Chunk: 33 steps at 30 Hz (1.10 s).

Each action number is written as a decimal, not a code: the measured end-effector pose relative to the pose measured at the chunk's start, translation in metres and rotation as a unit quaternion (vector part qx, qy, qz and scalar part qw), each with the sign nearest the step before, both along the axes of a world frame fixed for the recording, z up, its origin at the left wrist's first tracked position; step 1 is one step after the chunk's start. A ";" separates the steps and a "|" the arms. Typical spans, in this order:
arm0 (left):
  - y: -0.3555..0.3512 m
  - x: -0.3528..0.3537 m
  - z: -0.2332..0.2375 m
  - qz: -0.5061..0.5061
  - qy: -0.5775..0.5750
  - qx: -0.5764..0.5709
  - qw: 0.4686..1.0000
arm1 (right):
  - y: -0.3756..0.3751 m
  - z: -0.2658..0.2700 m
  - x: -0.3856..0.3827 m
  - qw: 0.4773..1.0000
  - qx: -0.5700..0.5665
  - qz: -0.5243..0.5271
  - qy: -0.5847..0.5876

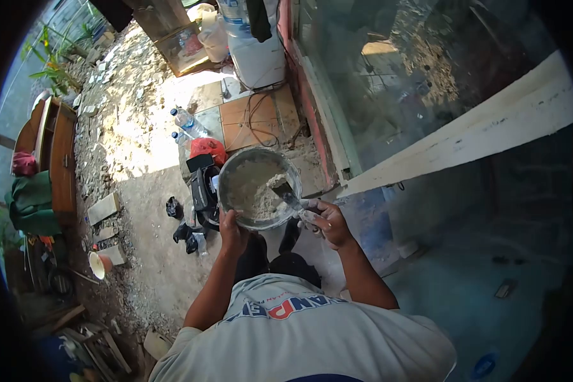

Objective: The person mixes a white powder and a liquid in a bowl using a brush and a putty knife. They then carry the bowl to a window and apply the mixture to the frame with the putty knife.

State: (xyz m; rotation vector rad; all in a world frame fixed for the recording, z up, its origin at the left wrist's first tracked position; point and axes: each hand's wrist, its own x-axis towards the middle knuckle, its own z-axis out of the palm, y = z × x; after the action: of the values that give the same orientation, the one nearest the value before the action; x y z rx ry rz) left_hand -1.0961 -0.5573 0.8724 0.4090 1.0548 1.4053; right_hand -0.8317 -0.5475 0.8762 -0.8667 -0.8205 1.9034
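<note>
A round grey bucket (256, 223) with a pale, wet cement-like mix (245, 181) inside is in front of my body. My left hand (232, 232) is closed on its near left rim. In my right hand (325, 223), the fingers are wrapped around the handle of a putty knife (289, 196). Its dark blade reaches over the right part of the bucket, with a lump of mix on and around the tip. Whitish smears mark the right fingers. The bucket hides part of what lies below it.
A black bag (204, 194), a red plastic bag (209, 150) and water bottles (190, 122) lie beyond the bucket. To the right are a door frame (337, 140) and a pale beam (465, 130). A wooden cabinet (62, 156) and rubble line the left side.
</note>
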 end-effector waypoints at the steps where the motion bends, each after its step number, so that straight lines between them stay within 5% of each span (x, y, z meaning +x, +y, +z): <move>1: 0.002 -0.001 0.010 0.011 0.021 -0.020 1.000 | 0.005 0.006 -0.002 1.000 0.000 0.002 0.015; 9: 0.019 -0.026 0.047 0.065 0.060 0.050 0.995 | 0.028 0.053 -0.006 0.998 0.025 0.022 0.049; 11: 0.021 -0.052 0.025 0.074 0.212 0.088 0.971 | 0.029 0.063 -0.009 0.998 0.036 0.010 0.056; 12: 0.022 -0.032 0.071 0.083 0.069 0.044 0.993 | 0.028 0.068 -0.010 0.997 0.046 0.004 0.065; 20: 0.044 -0.038 0.084 0.042 0.020 0.048 0.998 | 0.026 0.097 -0.019 0.991 0.100 -0.023 0.086; 33: 0.101 -0.004 0.075 -0.084 0.031 0.061 0.994 | 0.007 0.063 -0.006 0.982 0.083 -0.134 0.106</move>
State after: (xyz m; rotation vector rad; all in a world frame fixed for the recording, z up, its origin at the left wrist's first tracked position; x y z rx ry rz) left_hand -1.1003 -0.4565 0.9479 0.6206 0.9643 1.3164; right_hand -0.8372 -0.5409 0.9390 -0.6256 -0.6840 1.6317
